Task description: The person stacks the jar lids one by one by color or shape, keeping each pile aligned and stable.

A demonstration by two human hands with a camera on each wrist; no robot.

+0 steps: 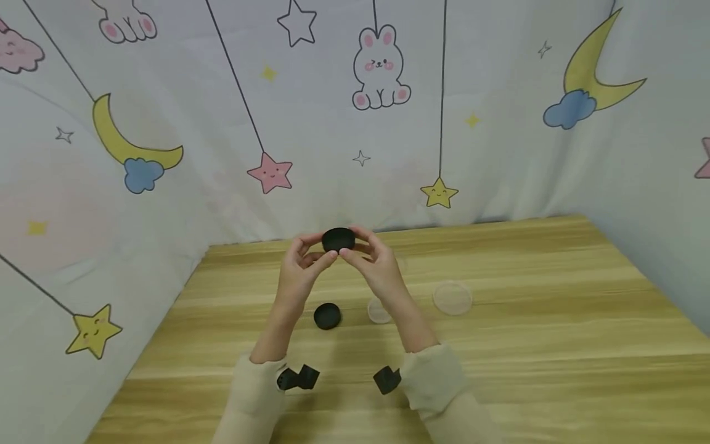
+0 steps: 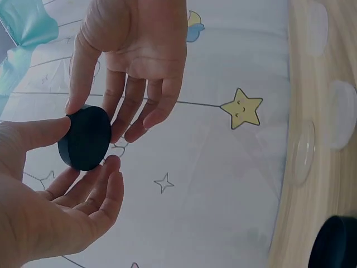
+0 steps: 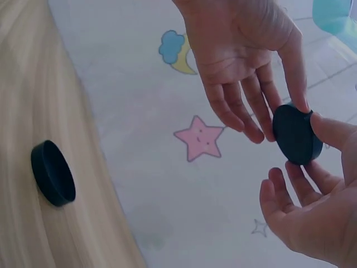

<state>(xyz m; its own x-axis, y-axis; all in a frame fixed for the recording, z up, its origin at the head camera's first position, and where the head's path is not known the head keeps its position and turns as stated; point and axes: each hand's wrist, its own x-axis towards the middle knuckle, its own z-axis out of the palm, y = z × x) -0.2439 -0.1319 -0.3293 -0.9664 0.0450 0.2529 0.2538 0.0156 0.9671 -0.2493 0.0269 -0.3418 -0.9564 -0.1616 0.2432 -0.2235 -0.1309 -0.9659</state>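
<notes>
A black round lid (image 1: pixel 338 239), shallow and disc-shaped, is held up above the far part of the table. My left hand (image 1: pixel 297 274) pinches its left side between thumb and fingers. On the opposite side my right hand (image 1: pixel 379 266) pinches it likewise, and the two thumbs nearly meet at the near edge. Both wrist views show this lid (image 2: pixel 86 138) tilted between the hands, with flat face and low rim visible. A second black lid (image 1: pixel 327 316) lies hollow side up on the wooden table below; the right wrist view shows its raised wall (image 3: pixel 53 173).
Clear round lids lie on the table: one (image 1: pixel 452 298) to the right, another (image 1: pixel 379 311) partly behind the right forearm. A third clear piece (image 2: pixel 318 28) shows in the left wrist view. A printed fabric curtain (image 1: pixel 333 135) hangs behind the table's far edge.
</notes>
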